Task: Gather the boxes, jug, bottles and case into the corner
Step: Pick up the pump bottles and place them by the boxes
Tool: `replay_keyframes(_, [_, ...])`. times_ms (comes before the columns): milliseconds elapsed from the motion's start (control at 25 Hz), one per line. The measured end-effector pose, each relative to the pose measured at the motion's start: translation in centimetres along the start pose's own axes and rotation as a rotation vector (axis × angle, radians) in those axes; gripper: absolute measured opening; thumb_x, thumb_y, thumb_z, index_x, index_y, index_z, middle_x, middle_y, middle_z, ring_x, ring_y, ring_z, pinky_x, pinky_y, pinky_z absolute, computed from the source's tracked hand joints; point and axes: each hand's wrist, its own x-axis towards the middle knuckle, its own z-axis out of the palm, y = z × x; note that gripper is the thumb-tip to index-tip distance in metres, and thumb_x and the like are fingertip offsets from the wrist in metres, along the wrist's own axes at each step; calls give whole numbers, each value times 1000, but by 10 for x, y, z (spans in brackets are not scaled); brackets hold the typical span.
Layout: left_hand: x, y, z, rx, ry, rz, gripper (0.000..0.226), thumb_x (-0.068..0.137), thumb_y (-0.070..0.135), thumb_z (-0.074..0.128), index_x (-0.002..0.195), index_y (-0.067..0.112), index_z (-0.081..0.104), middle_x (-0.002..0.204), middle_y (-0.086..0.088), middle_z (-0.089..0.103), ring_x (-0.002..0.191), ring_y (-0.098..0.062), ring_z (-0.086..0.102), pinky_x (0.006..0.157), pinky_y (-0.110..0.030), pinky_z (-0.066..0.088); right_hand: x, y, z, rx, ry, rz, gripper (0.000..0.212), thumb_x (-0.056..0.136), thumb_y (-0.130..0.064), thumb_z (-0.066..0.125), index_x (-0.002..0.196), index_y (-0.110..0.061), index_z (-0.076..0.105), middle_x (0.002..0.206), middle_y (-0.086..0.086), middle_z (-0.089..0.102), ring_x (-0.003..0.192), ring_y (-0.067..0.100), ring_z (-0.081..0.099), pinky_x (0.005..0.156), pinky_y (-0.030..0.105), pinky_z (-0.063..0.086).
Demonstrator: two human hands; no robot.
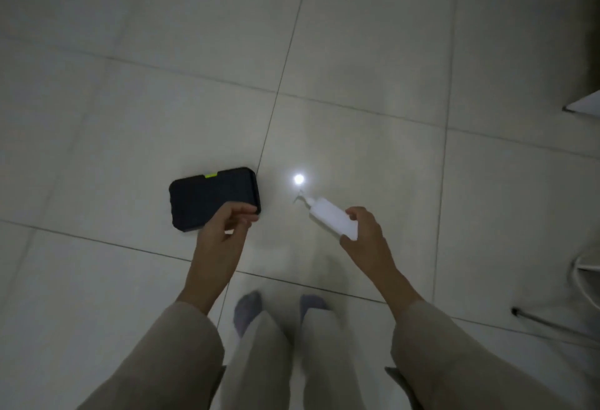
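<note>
A black case with a small green tab on its far edge is held above the tiled floor. My left hand grips it by its near right corner, thumb on top. A white pump bottle points its nozzle away and to the left. My right hand holds it by the base, fingers curled round it. Both hands are in front of me at about the same height, roughly a hand's width apart.
Pale floor tiles with dark grout lines fill the view, with a bright light reflection between the hands. My socked feet are below. A white furniture corner and a dark rod lie at the right edge.
</note>
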Motion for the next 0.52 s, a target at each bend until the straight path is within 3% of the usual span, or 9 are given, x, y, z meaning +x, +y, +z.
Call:
replay_keyframes(280, [99,-155,62,65,-90,-54,24,92,2,45,94,21,59,90,10,64,81,9,57,71,-3,44,123,110,119,-350,-88,128,83,82,-22,65,146,-11,14,151,9,26,140,26,22,112,43,24])
replay_keyframes(360, [115,-186,66,77,-113,-80,25,92,3,45,93,23,59,92,9,65,83,3,58,70,-3,43,145,126,141,-426,-60,164,86,81,-25,65,147,-13,11,151,8,23,141,27,19,111,46,23])
replay_keyframes(520, [128,-218,57,52,-93,-149,31,92,4,46,88,32,57,93,9,65,93,-10,60,74,-15,44,168,124,153,-556,22,221,71,78,-27,67,137,-15,29,133,11,39,121,32,39,96,45,33])
